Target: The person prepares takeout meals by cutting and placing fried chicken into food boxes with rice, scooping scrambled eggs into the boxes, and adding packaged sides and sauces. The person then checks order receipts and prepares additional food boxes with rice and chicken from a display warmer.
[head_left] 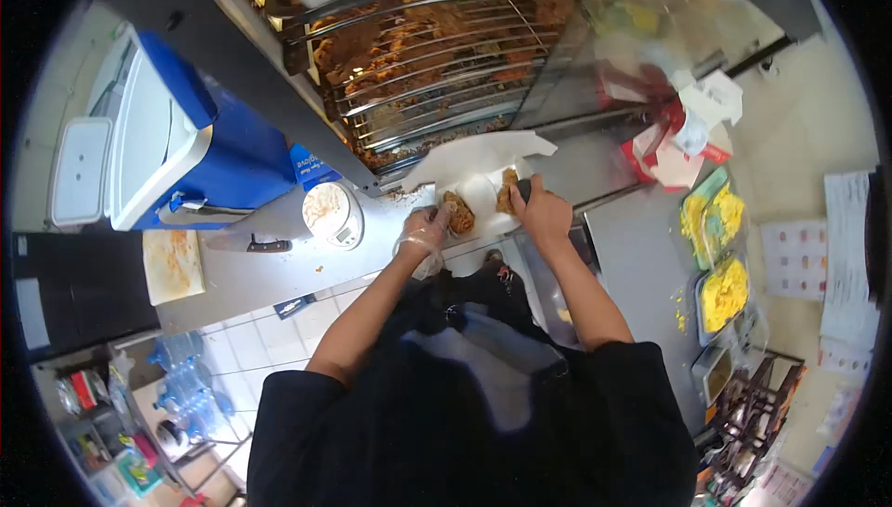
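Observation:
An open white takeaway box stands on the counter in front of me, its lid folded back. My left hand, in a clear plastic glove, has its fingers closed on the side of a brown fried chicken piece at the box's left edge. My bare right hand grips the black handle of a tool whose working end I cannot make out. Touching that tool, or just beside it, a second fried chicken piece lies toward the right side of the box.
Beyond the box stands a lit warming cabinet with wire racks. Left on the counter are a white kitchen scale, a knife, a stained cutting board and a blue cooler. To the right lie yellow food trays and red-and-white cartons.

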The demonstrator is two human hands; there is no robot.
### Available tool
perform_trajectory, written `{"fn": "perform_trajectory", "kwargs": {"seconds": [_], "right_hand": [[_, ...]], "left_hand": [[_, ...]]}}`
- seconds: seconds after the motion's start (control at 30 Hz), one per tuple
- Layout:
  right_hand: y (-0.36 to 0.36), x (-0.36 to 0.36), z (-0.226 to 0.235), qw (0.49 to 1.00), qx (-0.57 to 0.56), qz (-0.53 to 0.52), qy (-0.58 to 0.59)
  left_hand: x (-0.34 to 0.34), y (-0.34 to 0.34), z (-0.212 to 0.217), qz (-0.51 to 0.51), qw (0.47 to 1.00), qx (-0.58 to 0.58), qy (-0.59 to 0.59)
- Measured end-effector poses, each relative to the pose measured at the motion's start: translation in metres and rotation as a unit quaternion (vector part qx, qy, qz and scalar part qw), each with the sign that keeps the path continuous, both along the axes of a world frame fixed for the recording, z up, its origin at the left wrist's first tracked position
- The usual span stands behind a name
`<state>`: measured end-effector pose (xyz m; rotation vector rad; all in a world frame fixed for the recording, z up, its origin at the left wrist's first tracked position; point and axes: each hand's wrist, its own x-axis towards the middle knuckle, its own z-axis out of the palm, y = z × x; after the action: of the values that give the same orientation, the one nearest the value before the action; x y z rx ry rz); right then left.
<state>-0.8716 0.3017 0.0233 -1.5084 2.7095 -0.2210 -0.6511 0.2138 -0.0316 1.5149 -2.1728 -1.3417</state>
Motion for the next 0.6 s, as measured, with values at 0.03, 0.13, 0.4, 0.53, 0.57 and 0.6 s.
{"fn": "perform_trajectory", "kwargs": {"seconds": [0.03,0.13,0.4,0.53,0.57,0.6], "right_hand": [[-0.003,-0.002,0.0,1.0,0.01,0.022,0.018],[-0.011,0.005,0.027,0.999,0.0,0.034,0.037],[-0.02,0.024,-0.002,0.997,0.01,0.067,0.039],[-0.02,0.019,0.011,0.996,-0.026,0.076,0.031],[-0.024,0.021,0.027,0.999,-0.017,0.025,0.016],[-0.026,0.022,0.04,0.999,-0.013,0.036,0.017]], "left_hand": [[0.0,-0.004,-0.001,-0.023,0.999,0.037,-0.01],[-0.006,-0.008,0.0,0.011,0.999,-0.006,-0.033],[-0.016,-0.01,0.029,0.007,0.996,0.091,-0.006],[-0.01,0.001,-0.009,-0.033,0.997,-0.04,-0.052],[-0.009,0.0,-0.01,-0.026,0.996,-0.066,-0.057],[-0.01,0.0,-0.011,-0.016,0.996,-0.061,-0.056]]}}
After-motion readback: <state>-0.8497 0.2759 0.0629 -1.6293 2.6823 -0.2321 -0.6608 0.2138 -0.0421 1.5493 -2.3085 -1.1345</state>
